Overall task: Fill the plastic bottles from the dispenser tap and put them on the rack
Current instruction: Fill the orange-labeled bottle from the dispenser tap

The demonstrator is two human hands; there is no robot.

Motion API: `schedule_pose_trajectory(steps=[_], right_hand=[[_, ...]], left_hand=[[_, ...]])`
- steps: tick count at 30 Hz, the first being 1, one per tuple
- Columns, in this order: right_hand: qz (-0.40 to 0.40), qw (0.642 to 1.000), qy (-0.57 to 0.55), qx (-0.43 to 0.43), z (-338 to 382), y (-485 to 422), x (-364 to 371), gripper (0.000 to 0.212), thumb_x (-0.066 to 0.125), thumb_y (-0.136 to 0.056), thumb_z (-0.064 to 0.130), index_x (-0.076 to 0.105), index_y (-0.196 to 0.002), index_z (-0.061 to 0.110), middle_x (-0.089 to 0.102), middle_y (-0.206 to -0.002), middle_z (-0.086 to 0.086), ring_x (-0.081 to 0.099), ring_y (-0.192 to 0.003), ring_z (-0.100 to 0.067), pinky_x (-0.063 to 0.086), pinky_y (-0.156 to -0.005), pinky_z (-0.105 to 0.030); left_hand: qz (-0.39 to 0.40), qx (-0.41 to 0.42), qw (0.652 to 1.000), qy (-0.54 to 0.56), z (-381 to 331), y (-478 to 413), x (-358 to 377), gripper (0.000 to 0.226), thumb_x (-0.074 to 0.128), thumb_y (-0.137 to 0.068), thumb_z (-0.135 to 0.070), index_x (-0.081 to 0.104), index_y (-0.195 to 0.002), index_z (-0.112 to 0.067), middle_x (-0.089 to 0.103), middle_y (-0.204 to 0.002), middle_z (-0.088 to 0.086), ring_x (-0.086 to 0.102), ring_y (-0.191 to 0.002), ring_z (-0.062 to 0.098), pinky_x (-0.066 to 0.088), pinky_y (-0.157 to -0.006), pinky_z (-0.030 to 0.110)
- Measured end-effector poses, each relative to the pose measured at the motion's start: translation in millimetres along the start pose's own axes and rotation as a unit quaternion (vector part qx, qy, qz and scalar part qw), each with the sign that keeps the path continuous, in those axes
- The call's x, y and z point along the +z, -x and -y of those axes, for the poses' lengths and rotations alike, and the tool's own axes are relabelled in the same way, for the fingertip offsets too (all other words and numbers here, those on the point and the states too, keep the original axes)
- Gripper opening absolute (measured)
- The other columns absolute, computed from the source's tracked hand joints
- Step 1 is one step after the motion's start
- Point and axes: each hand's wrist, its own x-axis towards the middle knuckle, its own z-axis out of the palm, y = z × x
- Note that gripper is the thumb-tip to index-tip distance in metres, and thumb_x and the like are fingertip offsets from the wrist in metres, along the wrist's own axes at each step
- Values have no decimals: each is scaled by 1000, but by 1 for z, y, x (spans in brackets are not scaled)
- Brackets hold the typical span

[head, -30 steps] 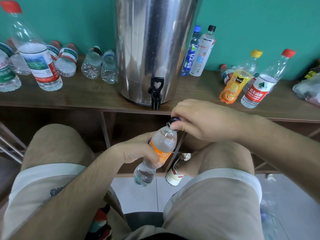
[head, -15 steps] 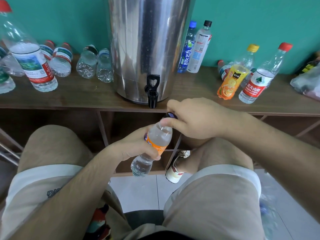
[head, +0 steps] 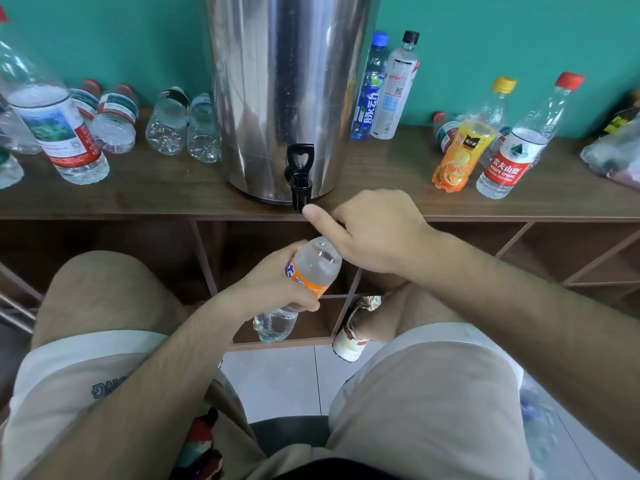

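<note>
My left hand [head: 273, 285] grips a clear bottle with an orange label [head: 313, 268] around its middle, tilted, just below the shelf edge. Its mouth is uncovered and a little water sits in its bottom end. My right hand [head: 374, 233] hovers just above the mouth with its index finger stretched left and its other fingers curled. The cap is not visible and appears hidden inside that hand. The black tap [head: 299, 174] of the steel dispenser [head: 287, 81] is right above, close to my fingertip.
The dispenser stands on a brown wooden shelf [head: 173, 195] with open compartments [head: 554, 251] underneath. Several bottles stand or lie at the left [head: 59, 133]; upright ones at the right include an orange juice bottle [head: 460, 150] and a red-capped one [head: 509, 157]. My knees flank the bottle.
My right hand has come off the bottle's top with the cap, leaving the mouth uncovered. Both hands and the bottle have risen slightly toward the tap.
</note>
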Motion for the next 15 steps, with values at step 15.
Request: schedule_pose_trajectory(steps=[15], right_hand=[[-63,989,-40,-126,-18,1,13,59,30,-105,40,54,-59,13,52,-60,-3,53,-70,-25,31,-59,-33]], left_hand=[[-76,89,983,-144,4,2,3,55,91,-67,-19,59,-109,-31,65,-95,-15,67,-92,9,55,-73,19]])
